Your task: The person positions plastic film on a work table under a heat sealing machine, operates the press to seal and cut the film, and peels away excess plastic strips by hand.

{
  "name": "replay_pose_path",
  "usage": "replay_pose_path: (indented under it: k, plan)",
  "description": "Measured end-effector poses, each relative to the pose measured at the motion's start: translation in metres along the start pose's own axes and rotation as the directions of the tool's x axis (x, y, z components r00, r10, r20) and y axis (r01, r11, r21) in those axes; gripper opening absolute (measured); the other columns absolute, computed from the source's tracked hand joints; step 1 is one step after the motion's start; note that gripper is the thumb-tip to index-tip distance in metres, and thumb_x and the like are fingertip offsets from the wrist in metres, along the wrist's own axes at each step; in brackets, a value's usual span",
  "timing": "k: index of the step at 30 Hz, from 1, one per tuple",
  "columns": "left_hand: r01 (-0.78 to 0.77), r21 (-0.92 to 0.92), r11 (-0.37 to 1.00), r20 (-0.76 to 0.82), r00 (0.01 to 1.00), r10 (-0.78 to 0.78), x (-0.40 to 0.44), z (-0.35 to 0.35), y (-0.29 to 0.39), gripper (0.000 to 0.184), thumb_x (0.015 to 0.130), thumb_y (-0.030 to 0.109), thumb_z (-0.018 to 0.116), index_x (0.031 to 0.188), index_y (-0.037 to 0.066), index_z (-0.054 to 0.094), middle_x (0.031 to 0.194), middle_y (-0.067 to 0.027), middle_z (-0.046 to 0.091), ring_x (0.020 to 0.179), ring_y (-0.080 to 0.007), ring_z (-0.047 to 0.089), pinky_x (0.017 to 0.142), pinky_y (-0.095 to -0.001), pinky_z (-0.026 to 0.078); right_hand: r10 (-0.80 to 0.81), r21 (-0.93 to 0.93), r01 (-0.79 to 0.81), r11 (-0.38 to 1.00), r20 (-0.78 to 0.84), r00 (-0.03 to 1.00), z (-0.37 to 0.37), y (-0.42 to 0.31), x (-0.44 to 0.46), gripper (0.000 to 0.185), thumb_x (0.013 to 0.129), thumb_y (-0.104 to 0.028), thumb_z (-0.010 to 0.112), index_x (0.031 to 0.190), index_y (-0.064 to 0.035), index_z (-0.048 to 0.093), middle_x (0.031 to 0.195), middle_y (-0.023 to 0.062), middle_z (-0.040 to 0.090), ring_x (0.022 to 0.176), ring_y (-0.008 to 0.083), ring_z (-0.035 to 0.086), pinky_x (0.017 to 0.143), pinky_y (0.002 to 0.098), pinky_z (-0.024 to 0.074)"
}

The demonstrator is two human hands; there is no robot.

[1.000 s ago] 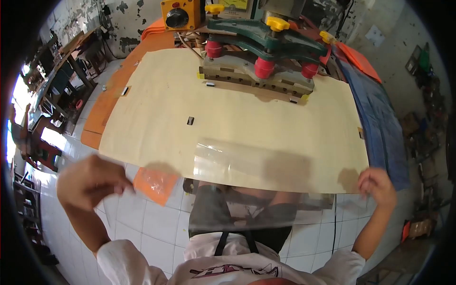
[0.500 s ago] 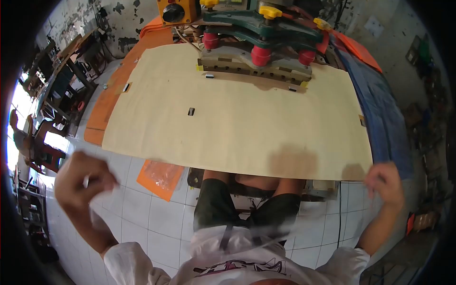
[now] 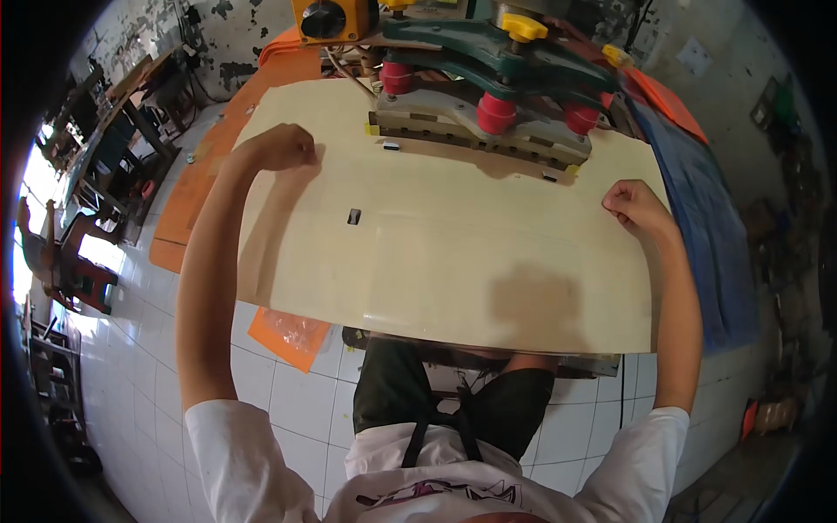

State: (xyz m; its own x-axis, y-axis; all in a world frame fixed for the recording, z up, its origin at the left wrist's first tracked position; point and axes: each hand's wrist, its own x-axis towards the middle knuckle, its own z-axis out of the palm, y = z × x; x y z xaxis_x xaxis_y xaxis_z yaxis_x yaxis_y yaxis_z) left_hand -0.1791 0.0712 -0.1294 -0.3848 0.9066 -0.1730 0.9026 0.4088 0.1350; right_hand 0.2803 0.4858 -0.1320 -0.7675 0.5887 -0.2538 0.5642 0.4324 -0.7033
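Note:
A thin clear plastic sheet (image 3: 427,292) lies over the cream board (image 3: 331,109), showing only as faint edges and glints. My left hand (image 3: 283,146) is closed in a pinch above the board's left part, casting a shadow beside it. On the right, my right hand (image 3: 636,205) is also pinched, near the board's right edge. Both hands seem to grip the sheet's far side, though its edge is barely visible at the fingers. Between and beyond them hangs the press head (image 3: 479,139). A small dark marker (image 3: 354,216) sits on the board.
A green frame (image 3: 453,52) with yellow knobs and red insulators carries the press head. Beside it is a yellow control box (image 3: 336,19). Blue sheeting (image 3: 706,235) drapes at the right. An orange packet (image 3: 292,336) is below the board's front edge.
Both hands have moved forward from near my body to over the board, the left one farther. The clear sheet was lifted near my lap and now lies across the board.

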Motion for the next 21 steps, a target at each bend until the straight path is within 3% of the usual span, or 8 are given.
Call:
replay_pose_path:
  k: [2, 4, 6, 8, 10, 14, 16, 21]
  plan:
    - [0.103, 0.024, 0.994, -0.109, 0.989, -0.100, 0.014, 0.004, -0.002, 0.026, 0.087, 0.028, 0.068, 0.096, 0.004, 0.074, 0.092, -0.0145, 0.072, 0.091, -0.0318, 0.068, 0.080, -0.0416, 0.052, -0.010, -0.067, 0.008, 0.998, -0.038, 0.999, 0.000, 0.003, 0.007, 0.016, 0.090, -0.018, 0.070, 0.087, -0.0029, 0.065, 0.069, -0.0002, 0.061, 0.060, 0.0079, 0.056, 0.053, 0.0243, 0.0446]
    - [0.187, 0.052, 0.981, -0.060, 0.981, -0.184, 0.016, 0.006, 0.007, 0.026, 0.083, 0.029, 0.065, 0.099, 0.011, 0.074, 0.106, -0.0126, 0.071, 0.103, -0.0308, 0.066, 0.093, -0.0440, 0.049, -0.102, -0.424, -0.003, 0.906, -0.224, 0.969, -0.002, -0.005, 0.006, 0.024, 0.087, -0.021, 0.074, 0.094, 0.0005, 0.068, 0.077, 0.0072, 0.067, 0.067, 0.0178, 0.063, 0.064, 0.0296, 0.0509]
    - [0.230, 0.141, 0.963, -0.197, 0.960, -0.200, 0.005, 0.009, 0.022, 0.024, 0.085, 0.030, 0.063, 0.098, 0.011, 0.069, 0.112, -0.0113, 0.067, 0.111, -0.0318, 0.062, 0.099, -0.0484, 0.045, -0.309, -0.807, -0.085, 0.584, -0.318, 0.896, -0.004, -0.021, -0.027, 0.036, 0.084, -0.026, 0.076, 0.104, 0.0034, 0.069, 0.092, 0.0162, 0.070, 0.079, 0.0296, 0.066, 0.076, 0.0338, 0.0520]
    - [0.225, 0.142, 0.964, -0.199, 0.960, -0.195, 0.001, 0.020, 0.024, 0.023, 0.088, 0.029, 0.059, 0.101, 0.011, 0.065, 0.115, -0.0114, 0.063, 0.114, -0.0331, 0.060, 0.099, -0.0507, 0.044, -0.492, -0.823, -0.033, 0.568, -0.372, 0.787, 0.003, -0.045, -0.068, 0.041, 0.081, -0.029, 0.078, 0.105, 0.0025, 0.070, 0.103, 0.0223, 0.070, 0.098, 0.0397, 0.067, 0.084, 0.0391, 0.0518]
    - [0.229, -0.012, 0.973, -0.383, 0.898, -0.216, 0.000, 0.042, 0.020, 0.027, 0.089, 0.028, 0.056, 0.108, 0.009, 0.063, 0.115, -0.0127, 0.063, 0.114, -0.0345, 0.059, 0.099, -0.0503, 0.045, -0.456, -0.576, 0.262, 0.774, -0.220, 0.862, 0.019, -0.087, -0.104, 0.041, 0.080, -0.027, 0.078, 0.108, 0.0019, 0.070, 0.107, 0.0219, 0.069, 0.101, 0.0379, 0.067, 0.087, 0.0402, 0.0520]
    - [0.227, -0.131, 0.965, -0.500, 0.826, -0.262, -0.005, 0.061, 0.036, 0.023, 0.093, 0.019, 0.053, 0.110, 0.005, 0.059, 0.117, -0.0155, 0.062, 0.114, -0.0372, 0.058, 0.096, -0.0500, 0.045, -0.704, -0.194, 0.772, 0.606, 0.320, 0.633, 0.102, -0.149, -0.118, 0.044, 0.083, -0.023, 0.075, 0.119, -0.0012, 0.066, 0.122, 0.0185, 0.062, 0.110, 0.0342, 0.062, 0.092, 0.0396, 0.0512]
    - [0.193, -0.098, 0.976, -0.529, 0.821, -0.215, -0.006, 0.066, 0.032, 0.025, 0.095, 0.018, 0.051, 0.114, 0.004, 0.057, 0.121, -0.0185, 0.060, 0.117, -0.0384, 0.055, 0.098, -0.0493, 0.044, -0.758, -0.240, 0.863, 0.444, 0.413, 0.505, 0.143, -0.155, -0.092, 0.052, 0.088, -0.031, 0.071, 0.131, -0.0043, 0.060, 0.139, 0.0205, 0.053, 0.124, 0.0360, 0.055, 0.103, 0.0458, 0.0457]
    - [0.099, -0.117, 0.988, -0.603, 0.783, -0.150, -0.003, 0.078, 0.014, 0.026, 0.095, 0.017, 0.049, 0.117, 0.005, 0.056, 0.124, -0.0183, 0.058, 0.121, -0.0379, 0.052, 0.103, -0.0474, 0.041, -0.772, -0.415, 0.825, 0.383, 0.348, 0.533, 0.206, -0.157, -0.038, 0.061, 0.096, -0.045, 0.057, 0.146, -0.0110, 0.048, 0.155, 0.0230, 0.034, 0.143, 0.0413, 0.034, 0.115, 0.0587, 0.0270]
